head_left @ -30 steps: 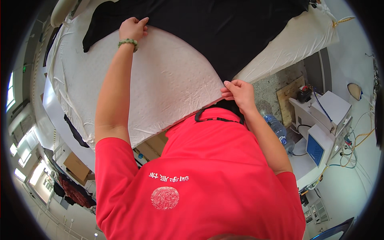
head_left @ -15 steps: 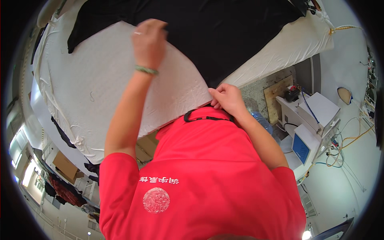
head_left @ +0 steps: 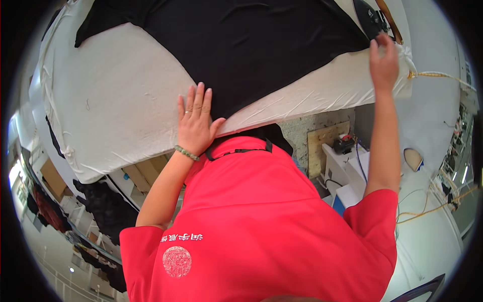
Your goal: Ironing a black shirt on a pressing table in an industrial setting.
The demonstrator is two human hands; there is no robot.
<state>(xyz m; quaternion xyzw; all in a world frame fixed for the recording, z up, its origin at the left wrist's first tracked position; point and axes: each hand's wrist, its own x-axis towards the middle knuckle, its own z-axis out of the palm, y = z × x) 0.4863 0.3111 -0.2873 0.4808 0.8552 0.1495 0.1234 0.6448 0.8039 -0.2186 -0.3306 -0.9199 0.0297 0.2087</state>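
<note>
A black cloth garment [head_left: 261, 50] lies spread over a padded table with a white cloth cover [head_left: 115, 90], narrowing to a point at the near edge. My left hand [head_left: 196, 123] rests flat with fingers spread along the garment's left edge, near that point. At the far right, my right hand [head_left: 385, 65] is raised by the table's corner, fingers loosely bent and apart, nothing visible in them. Just beyond its fingertips is a dark iron [head_left: 370, 19], partly cut off by the picture's rim.
A yellow-and-white cord [head_left: 432, 74] runs off the table's right corner. Below on the right stand a white machine [head_left: 344, 163] and a wooden board [head_left: 327, 138]. Dark cloth [head_left: 103, 206] hangs below the table's left side. Cardboard [head_left: 146, 173] shows beneath the near edge.
My left hand has come down from above the cloth to lie flat near the front edge. My right hand has let go of the near tip and moved far right, toward the iron.
</note>
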